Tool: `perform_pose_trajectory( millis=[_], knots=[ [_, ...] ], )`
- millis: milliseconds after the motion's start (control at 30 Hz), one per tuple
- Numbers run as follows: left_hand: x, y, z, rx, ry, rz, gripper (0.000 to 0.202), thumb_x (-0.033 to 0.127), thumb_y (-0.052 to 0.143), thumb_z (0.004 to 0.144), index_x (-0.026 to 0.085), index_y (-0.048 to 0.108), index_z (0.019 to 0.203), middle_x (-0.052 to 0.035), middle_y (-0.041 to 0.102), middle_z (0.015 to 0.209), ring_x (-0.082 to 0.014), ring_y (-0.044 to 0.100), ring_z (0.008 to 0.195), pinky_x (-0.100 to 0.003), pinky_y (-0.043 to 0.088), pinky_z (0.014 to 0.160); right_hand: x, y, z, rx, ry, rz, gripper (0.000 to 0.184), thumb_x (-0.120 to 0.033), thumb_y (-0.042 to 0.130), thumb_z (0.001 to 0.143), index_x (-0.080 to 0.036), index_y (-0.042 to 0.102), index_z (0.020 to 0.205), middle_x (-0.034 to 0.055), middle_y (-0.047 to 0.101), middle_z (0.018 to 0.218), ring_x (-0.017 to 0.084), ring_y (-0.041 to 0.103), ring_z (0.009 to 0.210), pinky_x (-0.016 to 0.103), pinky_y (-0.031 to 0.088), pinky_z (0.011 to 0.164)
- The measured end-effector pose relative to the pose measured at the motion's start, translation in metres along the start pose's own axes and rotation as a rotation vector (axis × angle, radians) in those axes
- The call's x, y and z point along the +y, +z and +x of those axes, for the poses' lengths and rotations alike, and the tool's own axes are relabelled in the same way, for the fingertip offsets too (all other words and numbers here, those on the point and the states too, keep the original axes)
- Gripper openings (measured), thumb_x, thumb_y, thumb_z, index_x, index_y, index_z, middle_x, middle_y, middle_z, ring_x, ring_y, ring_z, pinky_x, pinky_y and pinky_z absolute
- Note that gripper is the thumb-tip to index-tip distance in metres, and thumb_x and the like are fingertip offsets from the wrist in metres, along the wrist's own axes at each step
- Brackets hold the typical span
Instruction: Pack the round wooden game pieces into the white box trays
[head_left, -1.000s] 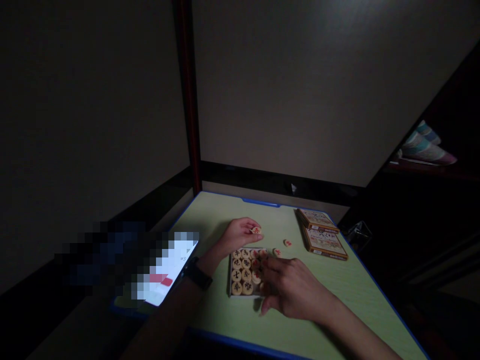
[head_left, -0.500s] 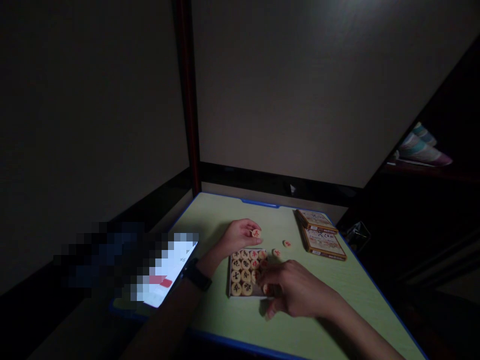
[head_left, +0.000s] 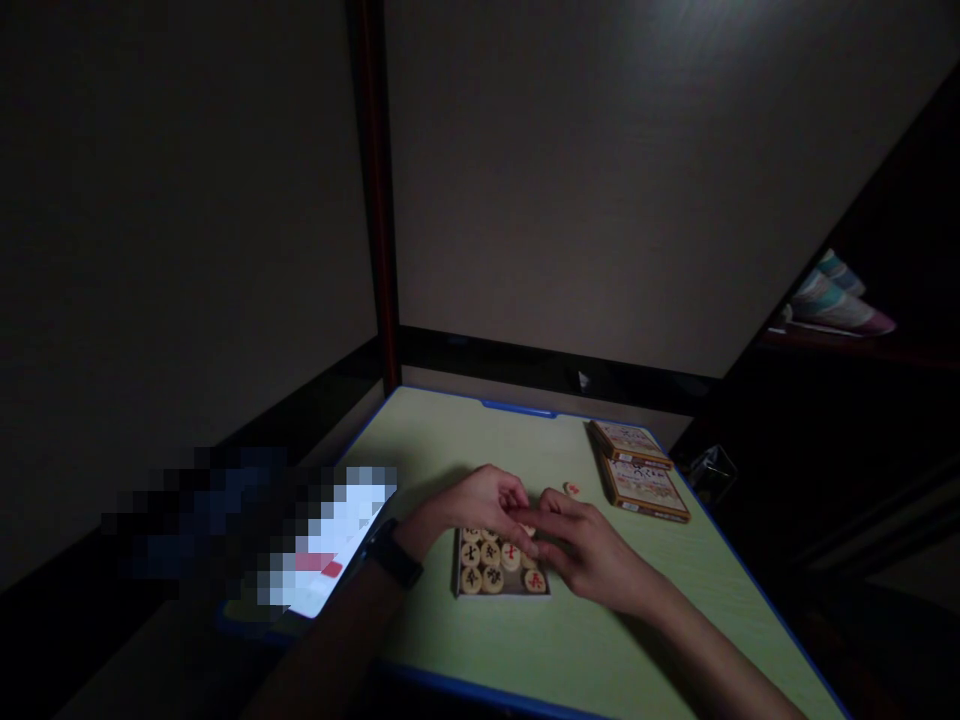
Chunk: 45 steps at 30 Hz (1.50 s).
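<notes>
I see both bare hands meeting over the far right part of the tray, fingertips at the same spot. The left hand [head_left: 484, 497] reaches in from the left, palm down, fingers curled and thumb slanting toward the near side; the right hand [head_left: 604, 553] comes from the right with index finger and thumb pointing at it. From my end I cannot tell whether either hand is clamped on a disc, since the fingers hide what lies between them.

Under them sits the shallow, pale-rimmed square tray [head_left: 513, 583], flat on the table, with thick, pale wood-coloured round discs in rows. In the nearest row I make out two discs with black characters [head_left: 492, 579] at the left, a bare patch of tray floor, then a disc with a red character [head_left: 533, 580] in the right corner. The row behind shows two more black ones and a red one; the hands cover much of the rest.

Past the right hand, one loose red-lettered disc [head_left: 572, 489] lies on the pale green, blue-edged table [head_left: 450, 640]. Farther right are two flat, brown-edged printed boxes [head_left: 649, 487], one overlapping the other, both closed. A dark wristband [head_left: 395, 556] circles the left wrist, near a bright, partly pixelated screen [head_left: 337, 540].
</notes>
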<state>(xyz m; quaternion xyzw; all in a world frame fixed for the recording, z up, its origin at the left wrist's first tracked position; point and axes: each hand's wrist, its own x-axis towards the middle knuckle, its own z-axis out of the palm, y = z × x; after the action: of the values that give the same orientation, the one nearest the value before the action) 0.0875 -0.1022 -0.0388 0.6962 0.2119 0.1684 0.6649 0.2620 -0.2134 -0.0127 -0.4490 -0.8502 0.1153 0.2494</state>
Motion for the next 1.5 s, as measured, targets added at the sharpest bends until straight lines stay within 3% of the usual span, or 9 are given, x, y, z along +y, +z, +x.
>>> perform_pose_trajectory(
  millis=[233, 433, 633, 867, 967, 1067, 1200, 1333, 1500],
  knots=[
    [0.008, -0.006, -0.005, -0.100, 0.005, 0.026, 0.035, 0.024, 0.091, 0.047, 0.016, 0.070, 0.074, 0.0043, 0.064, 0.064, -0.0096, 0.056, 0.057, -0.022, 0.042, 0.055, -0.005, -0.004, 0.003, -0.028, 0.022, 0.167, 0.014, -0.020, 0.062, 0.092, -0.022, 0.072, 0.101, 0.0040, 0.062, 0.089, 0.017, 0.060, 0.085, 0.027, 0.046, 0.075],
    [0.006, -0.016, -0.002, 0.104, 0.144, 0.021, 0.044, 0.050, 0.082, 0.067, 0.013, 0.070, 0.088, -0.0037, 0.069, 0.080, -0.0130, 0.061, 0.072, -0.026, 0.047, 0.069, 0.004, 0.000, 0.002, -0.262, 0.069, 0.276, 0.024, -0.006, 0.081, 0.067, -0.020, 0.076, 0.086, -0.0019, 0.063, 0.077, 0.013, 0.056, 0.070, 0.023, 0.042, 0.065],
    [0.003, -0.015, 0.001, 0.174, 0.183, 0.045, 0.048, 0.056, 0.080, 0.067, 0.012, 0.069, 0.083, -0.0054, 0.069, 0.081, -0.0149, 0.061, 0.076, -0.026, 0.046, 0.069, 0.011, 0.008, 0.003, -0.352, 0.107, 0.290, 0.036, -0.005, 0.086, 0.059, -0.019, 0.078, 0.092, -0.0031, 0.060, 0.073, 0.011, 0.053, 0.063, 0.021, 0.039, 0.059],
    [0.008, -0.014, -0.001, 0.249, 0.238, 0.085, 0.043, 0.055, 0.075, 0.072, 0.013, 0.069, 0.079, -0.0023, 0.065, 0.072, -0.0125, 0.057, 0.068, -0.025, 0.044, 0.065, 0.016, -0.007, 0.001, -0.314, 0.060, 0.280, 0.036, -0.013, 0.084, 0.066, -0.022, 0.077, 0.100, -0.0034, 0.060, 0.073, 0.012, 0.053, 0.064, 0.023, 0.042, 0.058],
    [0.008, -0.016, 0.000, 0.294, 0.238, 0.123, 0.040, 0.053, 0.073, 0.074, 0.013, 0.068, 0.076, -0.0023, 0.064, 0.070, -0.0133, 0.057, 0.068, -0.025, 0.043, 0.064, 0.036, -0.019, -0.002, -0.108, 0.134, 0.230, 0.029, -0.026, 0.073, 0.081, -0.022, 0.073, 0.110, -0.0015, 0.058, 0.074, 0.013, 0.052, 0.062, 0.024, 0.043, 0.055],
    [0.006, -0.019, 0.003, 0.342, 0.248, 0.141, 0.038, 0.052, 0.071, 0.075, 0.014, 0.067, 0.073, -0.0025, 0.064, 0.069, -0.0140, 0.057, 0.067, -0.025, 0.042, 0.064, 0.061, -0.023, -0.005, 0.050, 0.238, 0.008, 0.026, -0.023, 0.063, 0.087, -0.019, 0.072, 0.111, 0.0054, 0.063, 0.089, 0.016, 0.058, 0.071, 0.028, 0.049, 0.064],
    [0.003, -0.021, 0.005, 0.418, 0.275, 0.168, 0.038, 0.050, 0.068, 0.077, 0.015, 0.064, 0.066, -0.0022, 0.063, 0.065, -0.0133, 0.056, 0.065, -0.025, 0.042, 0.061, 0.082, -0.014, -0.009, -0.022, 0.333, -0.254, 0.040, -0.011, 0.057, 0.083, -0.021, 0.069, 0.119, 0.0107, 0.064, 0.115, 0.019, 0.064, 0.085, 0.030, 0.050, 0.079],
    [-0.001, -0.022, 0.006, 0.448, 0.272, 0.182, 0.036, 0.048, 0.067, 0.078, 0.015, 0.063, 0.065, -0.0019, 0.063, 0.064, -0.0131, 0.056, 0.064, -0.024, 0.042, 0.060, 0.088, -0.006, -0.008, -0.109, 0.357, -0.310, 0.036, -0.011, 0.049, 0.089, -0.020, 0.071, 0.115, 0.0107, 0.066, 0.111, 0.019, 0.066, 0.087, 0.027, 0.048, 0.080],
    [-0.003, -0.023, 0.008, 0.453, 0.268, 0.170, 0.033, 0.047, 0.069, 0.076, 0.015, 0.064, 0.065, -0.0017, 0.063, 0.063, -0.0130, 0.056, 0.062, -0.024, 0.041, 0.059, 0.084, -0.008, -0.006, -0.077, 0.339, -0.287, 0.033, -0.013, 0.047, 0.092, -0.019, 0.070, 0.115, 0.0112, 0.066, 0.107, 0.020, 0.066, 0.086, 0.029, 0.049, 0.078]
  ],
)
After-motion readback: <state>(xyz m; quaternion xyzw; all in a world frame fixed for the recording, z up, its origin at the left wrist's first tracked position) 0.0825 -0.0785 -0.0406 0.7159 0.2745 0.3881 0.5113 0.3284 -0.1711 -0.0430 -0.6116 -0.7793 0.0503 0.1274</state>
